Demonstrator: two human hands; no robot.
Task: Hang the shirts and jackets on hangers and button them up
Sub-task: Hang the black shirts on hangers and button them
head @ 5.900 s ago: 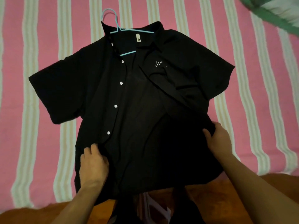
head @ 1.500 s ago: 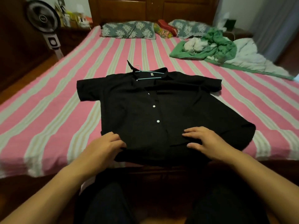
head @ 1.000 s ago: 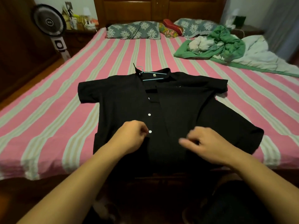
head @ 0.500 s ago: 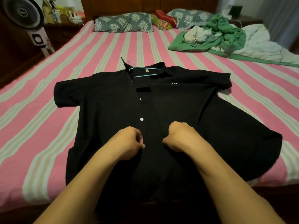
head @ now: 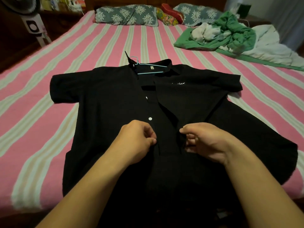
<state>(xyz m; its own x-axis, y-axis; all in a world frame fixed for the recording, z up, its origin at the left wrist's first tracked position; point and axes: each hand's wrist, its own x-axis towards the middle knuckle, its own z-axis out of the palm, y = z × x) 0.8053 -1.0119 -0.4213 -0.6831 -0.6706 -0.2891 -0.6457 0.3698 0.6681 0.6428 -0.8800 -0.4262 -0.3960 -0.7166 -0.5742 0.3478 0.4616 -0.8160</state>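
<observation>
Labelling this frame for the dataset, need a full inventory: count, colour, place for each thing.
shirt: 1, black, flat on the bed, front partly open
hanger: 1, light blue, inside the collar
buttons: 2 showing, white, on the placket
bed: 1, pink and pale stripes
pillows: 2, grey floral, at the head
clothes pile: 1, green and white, far right
fan: 1, white stand, far left
left hand: pinches the button edge
right hand: grips the other edge

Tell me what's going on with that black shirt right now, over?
Left hand pinching button placket, right hand pinching other front edge. Black shirt flat on striped bed, on blue hanger, upper front unbuttoned. Nothing in the way.
</observation>
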